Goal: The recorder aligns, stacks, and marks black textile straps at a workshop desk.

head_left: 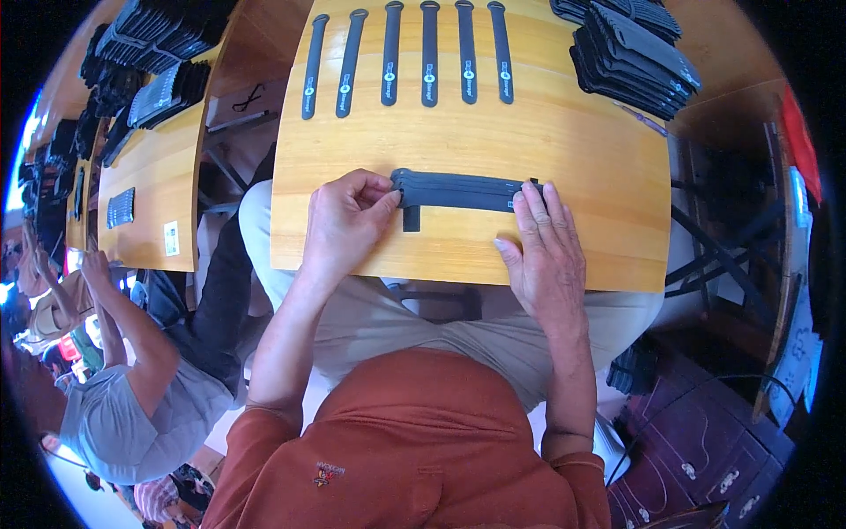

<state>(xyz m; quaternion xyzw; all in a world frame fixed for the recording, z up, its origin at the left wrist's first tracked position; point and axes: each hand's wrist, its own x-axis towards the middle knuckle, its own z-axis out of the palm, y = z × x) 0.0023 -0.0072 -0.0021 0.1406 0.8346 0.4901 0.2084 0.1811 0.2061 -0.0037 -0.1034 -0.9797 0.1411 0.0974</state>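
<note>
- Dark strap lies flat across the near part of the wooden board, running from 9 o'clock to 3 o'clock between the two hands, with a short tab hanging off its left end toward 6 o'clock.
- Left hand sits at the strap's 9 o'clock end; thumb and forefinger are closed in a pinch on that end, right at the tab, the other fingers curled under.
- Right hand lies at the 3 o'clock end, palm down and fingers spread nearly flat; its fingertips press the strap's end onto the board, pinning rather than gripping.
- Judging by its look, the strap is light, thin and limp, likely rubbery or fabric: it should bend and fold readily, slide little on the wood, and not break. The ends look like the best hold, one pinched and one pinned, so the middle stays taut.
- At 12 o'clock, well apart from the hands, six like straps lie in a row, side by side.
- At 1 o'clock a stack of dark pieces rests on the board's far corner.
- At 9 o'clock, on a neighbouring table, more dark bundles; another person's arm reaches there.
</note>
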